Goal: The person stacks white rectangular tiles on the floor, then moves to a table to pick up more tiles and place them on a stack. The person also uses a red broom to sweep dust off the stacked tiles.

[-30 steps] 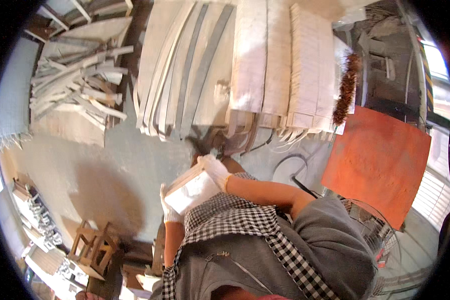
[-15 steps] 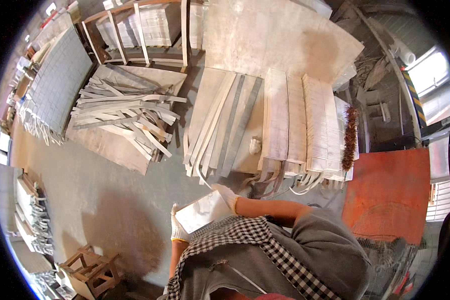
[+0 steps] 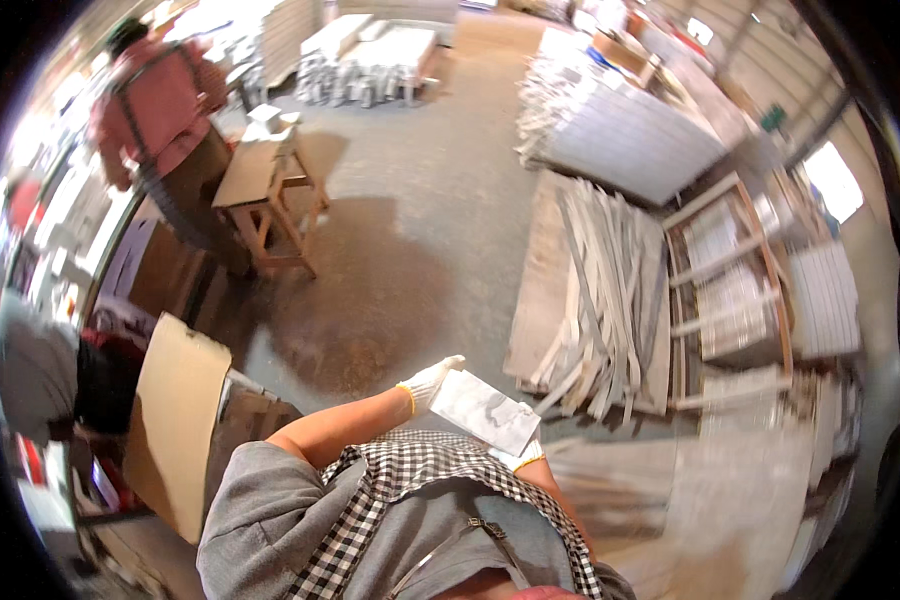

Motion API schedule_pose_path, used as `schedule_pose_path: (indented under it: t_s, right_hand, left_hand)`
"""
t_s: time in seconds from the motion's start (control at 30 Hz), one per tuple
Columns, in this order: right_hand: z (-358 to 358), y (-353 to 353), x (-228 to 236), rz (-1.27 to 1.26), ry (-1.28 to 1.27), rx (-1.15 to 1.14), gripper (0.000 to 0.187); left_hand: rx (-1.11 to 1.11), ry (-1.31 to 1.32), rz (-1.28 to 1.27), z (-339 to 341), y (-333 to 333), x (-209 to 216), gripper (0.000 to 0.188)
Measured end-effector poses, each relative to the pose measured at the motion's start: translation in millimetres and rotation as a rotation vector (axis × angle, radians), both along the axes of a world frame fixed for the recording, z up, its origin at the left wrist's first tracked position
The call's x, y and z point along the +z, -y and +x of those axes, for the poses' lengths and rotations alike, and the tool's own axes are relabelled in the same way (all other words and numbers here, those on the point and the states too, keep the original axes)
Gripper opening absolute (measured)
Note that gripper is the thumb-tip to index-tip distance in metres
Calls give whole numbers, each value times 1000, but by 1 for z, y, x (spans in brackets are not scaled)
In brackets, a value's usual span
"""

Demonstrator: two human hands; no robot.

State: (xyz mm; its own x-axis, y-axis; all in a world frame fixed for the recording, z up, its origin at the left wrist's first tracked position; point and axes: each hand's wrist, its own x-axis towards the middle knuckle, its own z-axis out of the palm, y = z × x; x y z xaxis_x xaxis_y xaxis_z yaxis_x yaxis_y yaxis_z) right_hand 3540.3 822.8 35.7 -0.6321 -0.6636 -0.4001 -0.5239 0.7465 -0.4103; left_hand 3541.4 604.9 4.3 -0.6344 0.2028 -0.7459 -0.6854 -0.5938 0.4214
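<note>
In front of my checked apron I carry a flat, white rectangular block point(image 3: 485, 411) with grey marbled patches on its upper face. My left hand point(image 3: 433, 384), in a white knitted glove with a yellow cuff, grips its left end. At the opposite, lower right end, my right hand point(image 3: 523, 458) holds it in a matching glove, its fingers partly covered by the block. The block is tilted, its right end nearer to my body. I cannot make out whether it is one piece or a stack.
A wooden stool point(image 3: 270, 195) stands ahead left, beside a co-worker in a pink shirt point(image 3: 160, 110). To the right, long pale strips point(image 3: 610, 300) lie on a board, next to a wooden rack point(image 3: 735, 290). A cardboard-topped piece point(image 3: 175, 425) is close on my left.
My view has swung left; the strip pile now lies to my right, and the co-worker has come into sight. Both hands still hold the white block.
</note>
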Motion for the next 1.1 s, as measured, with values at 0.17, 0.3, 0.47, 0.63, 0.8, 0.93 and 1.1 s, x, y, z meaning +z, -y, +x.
schedule_pose_path:
  t_s: [0.17, 0.3, 0.47, 0.63, 0.8, 0.93, 1.1]
  right_hand:
    - [-82, 54, -55, -444, 393, -70, 64]
    - [-165, 75, -75, -487, 508, -9, 64]
    - [-285, 137, -96, -538, 599, 118, 63]
    - [-394, 205, -115, -586, 641, 271, 63]
    - [-458, 308, -32, -214, 355, 549, 63]
    - [-529, 378, -37, -71, 231, 567, 62]
    - [-634, 461, -67, -295, 537, 337, 62]
  left_hand:
    - [207, -62, 55, -33, 58, -25, 39]
    - [288, -11, 56, -86, 84, -6, 37]
    - [499, -8, -25, -160, 131, -32, 40]
    - [594, -16, 129, -237, 178, -5, 49]
    - [683, 55, 24, -304, 253, -44, 52]
    - [687, 94, 33, -374, 326, -42, 44]
    - [691, -19, 155, -468, 409, -25, 41]
